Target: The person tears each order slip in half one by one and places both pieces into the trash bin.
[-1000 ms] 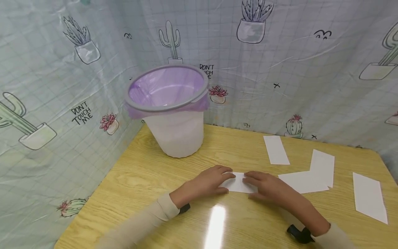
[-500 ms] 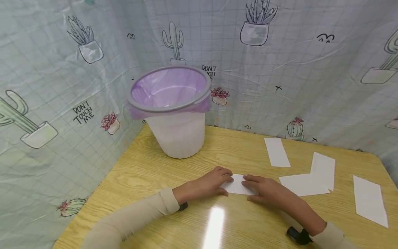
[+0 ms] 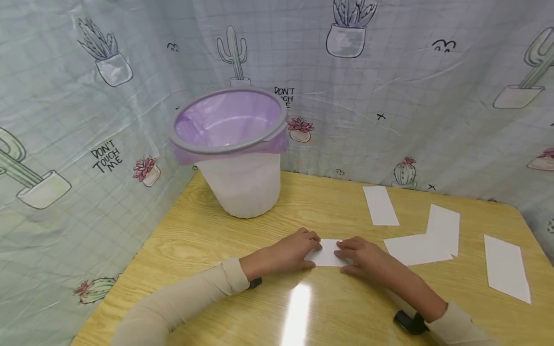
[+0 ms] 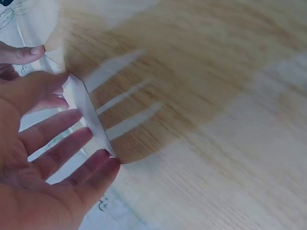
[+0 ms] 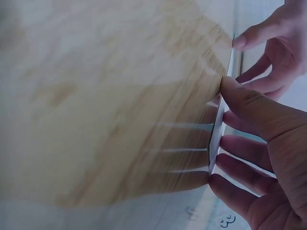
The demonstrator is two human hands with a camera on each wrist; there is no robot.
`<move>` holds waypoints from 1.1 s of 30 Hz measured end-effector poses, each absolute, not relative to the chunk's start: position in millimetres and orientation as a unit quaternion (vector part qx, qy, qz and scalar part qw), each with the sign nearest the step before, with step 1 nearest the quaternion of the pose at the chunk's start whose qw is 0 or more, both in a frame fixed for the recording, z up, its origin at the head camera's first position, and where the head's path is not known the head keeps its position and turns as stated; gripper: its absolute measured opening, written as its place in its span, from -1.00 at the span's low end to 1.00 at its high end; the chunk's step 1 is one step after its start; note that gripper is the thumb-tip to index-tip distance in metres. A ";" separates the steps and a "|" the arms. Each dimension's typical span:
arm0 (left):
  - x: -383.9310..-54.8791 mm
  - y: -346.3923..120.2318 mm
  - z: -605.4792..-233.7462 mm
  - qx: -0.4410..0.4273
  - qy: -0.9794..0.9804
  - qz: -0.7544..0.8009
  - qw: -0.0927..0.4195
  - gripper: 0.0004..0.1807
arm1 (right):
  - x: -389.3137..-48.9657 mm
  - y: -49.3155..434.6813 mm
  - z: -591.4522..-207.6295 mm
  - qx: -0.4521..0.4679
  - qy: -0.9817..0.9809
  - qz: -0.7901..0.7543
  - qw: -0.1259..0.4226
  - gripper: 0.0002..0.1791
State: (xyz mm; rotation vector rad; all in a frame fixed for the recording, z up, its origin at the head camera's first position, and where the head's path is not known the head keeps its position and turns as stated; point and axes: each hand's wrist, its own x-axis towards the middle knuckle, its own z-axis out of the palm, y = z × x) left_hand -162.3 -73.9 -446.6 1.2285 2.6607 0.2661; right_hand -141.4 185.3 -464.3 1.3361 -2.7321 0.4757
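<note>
A small white strip of paper (image 3: pixel 327 253) lies close over the wooden table, with faint fold lines across it. My left hand (image 3: pixel 295 251) grips its left end, thumb at the near edge and fingertips at the far side. My right hand (image 3: pixel 362 258) holds the other end in a similar way. From the left wrist view, the paper (image 4: pixel 85 106) stands between the thumb and the spread fingertips. In the right wrist view, a thumb (image 5: pixel 240 96) presses one edge while several fingertips meet the opposite side.
A white bin (image 3: pixel 248 187) lined with a purple bag stands at the back left. Several white paper pieces lie to the right, including one at the back (image 3: pixel 381 205) and one at the far right (image 3: pixel 506 269). A cactus-print curtain (image 3: pixel 389 86) borders the table (image 3: pixel 207 298).
Both hands keep their hold on the paper with barely any movement. The head view shifts slightly.
</note>
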 end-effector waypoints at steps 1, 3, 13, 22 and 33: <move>-162.1 -72.8 -446.8 0.419 0.900 0.082 0.091 -0.64 | -140.6 184.7 -463.8 0.431 -0.888 0.154 0.030 -0.61; -161.9 -71.1 -447.9 0.421 0.901 0.066 0.076 -0.70 | -138.5 182.8 -463.1 0.431 -0.889 0.151 0.033 -0.64; -173.2 -71.1 -446.2 0.409 0.902 0.100 0.094 -0.65 | -144.1 176.7 -462.1 0.416 -0.895 0.147 0.069 -0.82; -174.0 -75.6 -440.0 0.345 0.894 0.225 0.175 -0.58 | -163.8 183.0 -453.5 0.410 -0.892 0.188 0.037 -0.85; -188.2 -65.0 -432.9 0.322 0.901 0.260 0.127 -0.65 | -173.1 186.6 -452.1 0.400 -0.893 0.201 0.050 -0.81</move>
